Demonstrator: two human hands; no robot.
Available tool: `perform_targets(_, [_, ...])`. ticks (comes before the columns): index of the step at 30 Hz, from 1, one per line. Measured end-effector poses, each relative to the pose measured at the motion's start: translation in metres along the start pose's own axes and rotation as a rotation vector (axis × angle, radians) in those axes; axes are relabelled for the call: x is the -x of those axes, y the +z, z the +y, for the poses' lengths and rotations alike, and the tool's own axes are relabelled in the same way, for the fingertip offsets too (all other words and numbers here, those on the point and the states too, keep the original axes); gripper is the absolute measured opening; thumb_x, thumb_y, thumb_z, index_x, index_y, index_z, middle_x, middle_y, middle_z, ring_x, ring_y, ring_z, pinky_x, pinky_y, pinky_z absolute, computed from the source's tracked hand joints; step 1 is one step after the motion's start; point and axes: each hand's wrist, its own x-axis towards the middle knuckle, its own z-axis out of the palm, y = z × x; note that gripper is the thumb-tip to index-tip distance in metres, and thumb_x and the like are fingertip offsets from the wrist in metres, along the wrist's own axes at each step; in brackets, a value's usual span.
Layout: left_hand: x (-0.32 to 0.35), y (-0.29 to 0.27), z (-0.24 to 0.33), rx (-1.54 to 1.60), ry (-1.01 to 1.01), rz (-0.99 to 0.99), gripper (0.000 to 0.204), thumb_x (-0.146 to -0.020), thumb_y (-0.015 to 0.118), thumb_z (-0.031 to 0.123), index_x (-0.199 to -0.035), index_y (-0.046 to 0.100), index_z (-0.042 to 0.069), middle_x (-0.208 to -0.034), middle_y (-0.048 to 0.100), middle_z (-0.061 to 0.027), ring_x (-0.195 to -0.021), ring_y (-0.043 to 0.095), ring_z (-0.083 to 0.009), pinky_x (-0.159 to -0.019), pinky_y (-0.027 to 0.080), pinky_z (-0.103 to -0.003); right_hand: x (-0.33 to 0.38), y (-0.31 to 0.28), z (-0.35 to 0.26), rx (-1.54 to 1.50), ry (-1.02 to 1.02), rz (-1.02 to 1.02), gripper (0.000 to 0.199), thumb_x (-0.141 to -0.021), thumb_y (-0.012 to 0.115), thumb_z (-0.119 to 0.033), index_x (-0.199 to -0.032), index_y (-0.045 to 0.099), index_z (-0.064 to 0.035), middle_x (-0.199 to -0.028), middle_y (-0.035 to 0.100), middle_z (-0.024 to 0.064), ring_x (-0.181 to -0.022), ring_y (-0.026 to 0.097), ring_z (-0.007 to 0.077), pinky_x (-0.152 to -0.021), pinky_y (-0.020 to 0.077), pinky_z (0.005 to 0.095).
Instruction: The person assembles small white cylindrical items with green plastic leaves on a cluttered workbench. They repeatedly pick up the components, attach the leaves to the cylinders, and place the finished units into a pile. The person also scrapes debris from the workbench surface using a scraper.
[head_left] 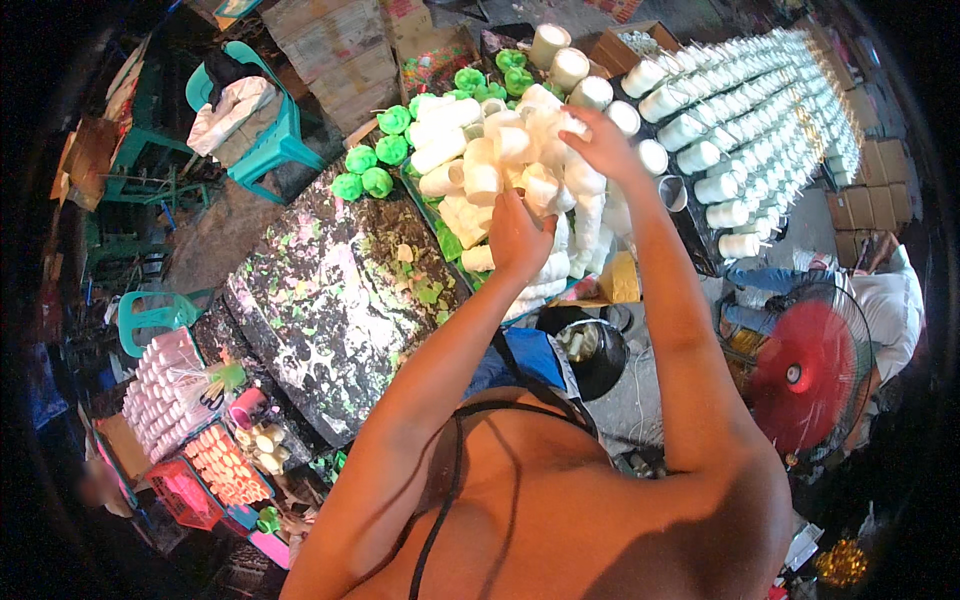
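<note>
A: Where's the stock relative to the grip?
B: Right under it. White cups (482, 180) in 1 loose heap, with 2 bare hands on it.
A: Left hand (522, 240)?
B: Near side of the heap. Fingers bent, tips up against the cups, 1 cup just past the fingertips, another by the thumb side. Clenched on any of them? Can't tell from here.
A: Right hand (605, 145)?
B: Far right part of the heap. Fingers partly spread, tips over the pale cups. Can't tell if it has 1 pinched.
A: Around the heap?
B: Green ruffled pieces (377, 182) along its left and far edges. Rows of white cylinders (722, 188) to the right, lying on their sides. Dark worktop (300, 330) to the left, littered with pale and green scraps.
A: Further out?
B: Red fan (800, 375) at right, teal chair (275, 140) at far left.
</note>
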Motion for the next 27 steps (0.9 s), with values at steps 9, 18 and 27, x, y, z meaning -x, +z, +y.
perform_targets(9, [-0.003, -0.027, 0.000, 0.514, 0.013, -0.041, 0.064, -0.088, 0.082, 0.023, -0.138, 0.053, -0.004, -0.118, 0.068, -0.0159, -0.105, 0.066, -0.0251, -0.091, 0.054, -0.041, 0.023, 0.031, 0.010, -0.022, 0.026, 0.218, 0.049, -0.101, 0.068, -0.024, -0.146, 0.060, -0.0075, -0.130, 0.066, 0.0213, -0.121, 0.063, 0.0410, -0.106, 0.0499, 0.0464])
perform_targets(18, [-0.166, -0.099, -0.047, 0.080, 0.161, 0.014, 0.053, -0.088, 0.079, 0.030, -0.132, 0.069, 0.002, -0.115, 0.076, -0.0182, -0.098, 0.074, -0.0262, -0.088, 0.058, -0.039, 0.021, 0.028, 0.021, -0.002, -0.012, 0.152, 0.061, -0.093, 0.070, -0.013, -0.150, 0.051, -0.0106, -0.140, 0.057, 0.0222, -0.130, 0.054, 0.0442, -0.112, 0.0440, 0.0499])
perform_targets(27, [-0.207, -0.056, -0.053, -0.489, 0.008, -0.204, 0.068, -0.089, 0.071, 0.056, -0.132, 0.068, 0.005, -0.125, 0.068, -0.0219, -0.112, 0.070, -0.0401, -0.094, 0.057, -0.050, 0.014, 0.030, 0.012, 0.029, 0.080, 0.207, 0.057, -0.098, 0.073, -0.021, -0.147, 0.051, -0.0012, -0.140, 0.059, 0.0227, -0.133, 0.054, 0.0411, -0.113, 0.0429, 0.0457])
